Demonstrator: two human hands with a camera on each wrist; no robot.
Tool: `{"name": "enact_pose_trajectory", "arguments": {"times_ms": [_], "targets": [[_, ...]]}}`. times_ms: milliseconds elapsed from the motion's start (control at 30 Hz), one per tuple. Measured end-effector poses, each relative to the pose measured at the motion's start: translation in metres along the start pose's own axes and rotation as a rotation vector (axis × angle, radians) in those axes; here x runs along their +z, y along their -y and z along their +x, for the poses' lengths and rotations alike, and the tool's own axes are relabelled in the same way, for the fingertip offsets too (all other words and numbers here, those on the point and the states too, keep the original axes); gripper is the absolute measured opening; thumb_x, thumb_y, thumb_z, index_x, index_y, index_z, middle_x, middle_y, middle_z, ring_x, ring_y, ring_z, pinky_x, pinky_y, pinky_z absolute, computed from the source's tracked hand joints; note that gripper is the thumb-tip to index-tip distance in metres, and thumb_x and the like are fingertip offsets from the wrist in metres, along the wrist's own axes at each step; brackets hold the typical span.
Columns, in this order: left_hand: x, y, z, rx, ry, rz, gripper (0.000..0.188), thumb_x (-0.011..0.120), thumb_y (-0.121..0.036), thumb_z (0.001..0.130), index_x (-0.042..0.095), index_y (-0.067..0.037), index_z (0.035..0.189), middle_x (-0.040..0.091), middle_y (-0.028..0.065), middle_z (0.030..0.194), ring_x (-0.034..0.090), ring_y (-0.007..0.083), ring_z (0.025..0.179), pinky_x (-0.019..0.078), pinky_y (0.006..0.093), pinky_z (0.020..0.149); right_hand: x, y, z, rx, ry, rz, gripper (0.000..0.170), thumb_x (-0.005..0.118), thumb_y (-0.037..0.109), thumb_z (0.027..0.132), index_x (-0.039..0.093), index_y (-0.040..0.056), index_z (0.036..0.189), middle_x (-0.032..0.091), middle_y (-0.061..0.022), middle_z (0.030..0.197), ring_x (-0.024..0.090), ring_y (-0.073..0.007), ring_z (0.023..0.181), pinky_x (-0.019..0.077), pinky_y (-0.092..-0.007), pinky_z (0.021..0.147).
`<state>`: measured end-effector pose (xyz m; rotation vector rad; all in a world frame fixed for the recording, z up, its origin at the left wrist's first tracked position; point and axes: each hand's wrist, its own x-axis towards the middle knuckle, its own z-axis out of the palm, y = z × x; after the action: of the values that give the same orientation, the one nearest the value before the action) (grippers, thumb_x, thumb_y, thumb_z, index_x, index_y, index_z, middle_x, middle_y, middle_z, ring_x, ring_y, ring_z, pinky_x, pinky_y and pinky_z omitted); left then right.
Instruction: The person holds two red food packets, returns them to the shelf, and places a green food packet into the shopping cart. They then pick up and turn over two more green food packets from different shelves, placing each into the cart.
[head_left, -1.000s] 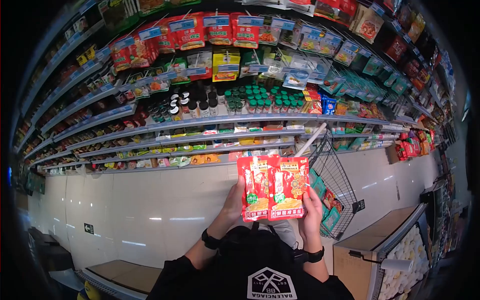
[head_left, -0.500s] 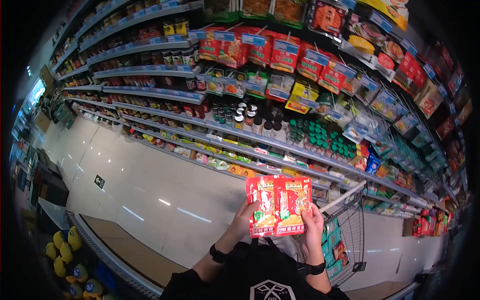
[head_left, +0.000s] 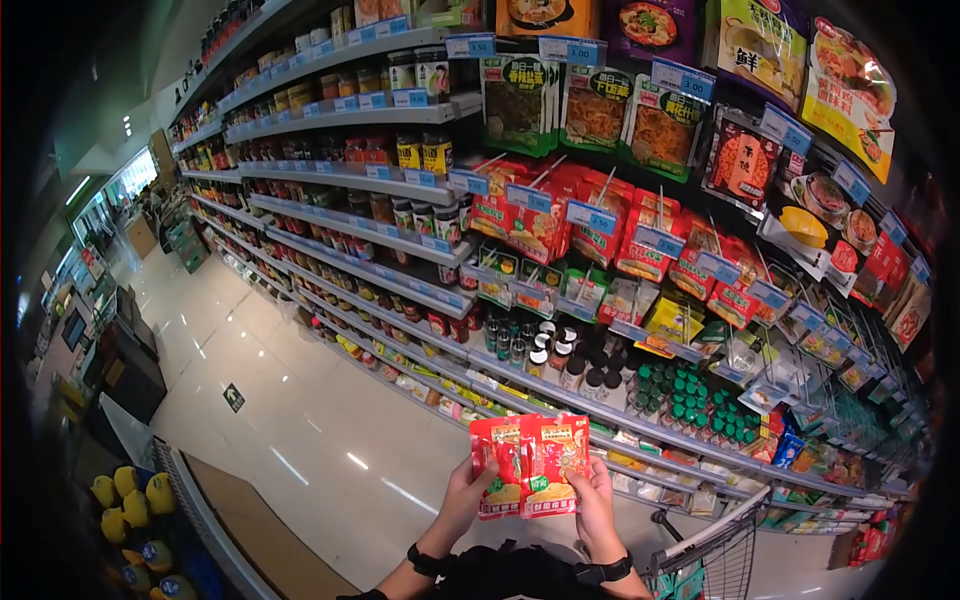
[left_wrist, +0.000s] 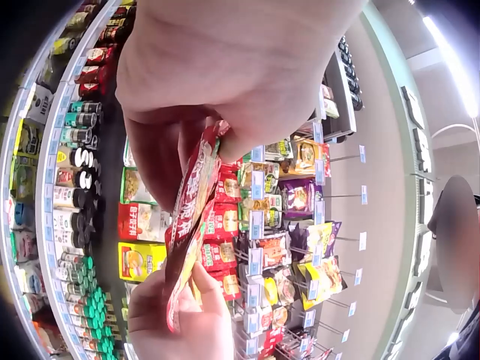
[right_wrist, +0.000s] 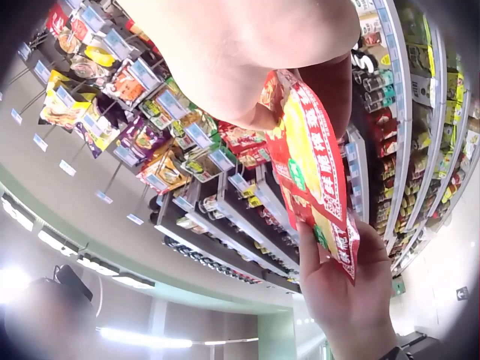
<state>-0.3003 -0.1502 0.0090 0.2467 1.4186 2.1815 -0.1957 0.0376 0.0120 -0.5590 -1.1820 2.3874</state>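
Two red food packets with Chinese lettering are held side by side in front of the body. My left hand point(head_left: 463, 497) grips the left packet point(head_left: 497, 450) at its outer edge, thumb on the printed front. At the other side my right hand point(head_left: 596, 502) pinches the right packet point(head_left: 556, 450), its thumb also on the front. The packets overlap along the middle. Seen edge-on in the left wrist view, the packets point(left_wrist: 191, 195) run between both hands. The right wrist view shows their printed fronts and my left hand point(right_wrist: 349, 300) below.
A shopping cart point(head_left: 712, 532) with teal packs inside stands at the lower right. Ahead, red pouches point(head_left: 597, 228) hang on hooks above green-capped bottles point(head_left: 690, 395). Long shelves of jars point(head_left: 350, 180) run away left beside a tiled floor point(head_left: 270, 400). Yellow rounded items point(head_left: 130, 495) sit lower left.
The head view has swung left, so the shelves and cart have shifted right and more of the aisle shows. Both hands still hold the packets, which now appear lower in the view.
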Motion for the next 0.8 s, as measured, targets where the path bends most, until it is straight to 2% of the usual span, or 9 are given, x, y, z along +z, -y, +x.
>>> {"name": "enact_pose_trajectory", "arguments": {"times_ms": [100,233,400,667,800], "targets": [[-0.007,-0.013,0.028,-0.008,-0.007,0.029,0.031,0.059,-0.02,0.105,0.058,0.0,0.128,0.069,0.0046,0.118,0.065,0.0096,0.103,0.0517,0.0282,0.093,0.018,-0.004,0.029,0.002,0.029,-0.068,0.027,0.068,0.005,0.097,0.056,0.0007,0.121,0.072,-0.0107,0.113,0.071,-0.0139,0.096,0.0566,-0.0292,0.086],[-0.011,-0.029,0.056,0.001,0.034,0.045,0.031,0.058,-0.021,0.106,0.058,0.0,0.129,0.069,0.0054,0.119,0.065,0.01,0.104,0.0519,0.0286,0.093,0.027,-0.003,0.054,0.037,0.084,-0.082,0.033,0.069,0.005,0.097,0.058,-0.0019,0.127,0.073,-0.0113,0.115,0.071,-0.0132,0.098,0.056,-0.0281,0.087],[-0.021,-0.025,0.081,-0.008,0.06,-0.01,0.032,0.056,-0.022,0.107,0.058,0.0,0.13,0.069,0.0054,0.118,0.066,0.01,0.104,0.052,0.0281,0.093,0.038,0.003,0.077,0.009,0.065,-0.074,0.035,0.069,0.004,0.096,0.057,-0.0021,0.129,0.073,-0.0111,0.115,0.071,-0.0132,0.098,0.056,-0.028,0.087],[-0.019,-0.033,0.109,-0.072,-0.005,-0.117,0.034,0.046,-0.022,0.11,0.057,-0.002,0.135,0.067,0.0052,0.123,0.064,0.0102,0.108,0.0508,0.0267,0.094,0.029,0.003,0.111,0.029,-0.042,0.028,0.03,0.056,0.01,0.103,0.058,-0.0024,0.129,0.071,-0.0112,0.117,0.07,-0.0153,0.099,0.0547,-0.0286,0.09],[-0.022,-0.031,0.117,-0.113,-0.079,-0.176,0.034,0.046,-0.021,0.109,0.056,-0.001,0.135,0.067,0.0068,0.123,0.065,0.0134,0.109,0.0514,0.0297,0.096,0.02,-0.006,0.125,0.048,-0.155,0.092,0.03,0.054,0.009,0.102,0.06,-0.0032,0.128,0.07,-0.0116,0.12,0.068,-0.0162,0.104,0.0532,-0.0299,0.093]]}}
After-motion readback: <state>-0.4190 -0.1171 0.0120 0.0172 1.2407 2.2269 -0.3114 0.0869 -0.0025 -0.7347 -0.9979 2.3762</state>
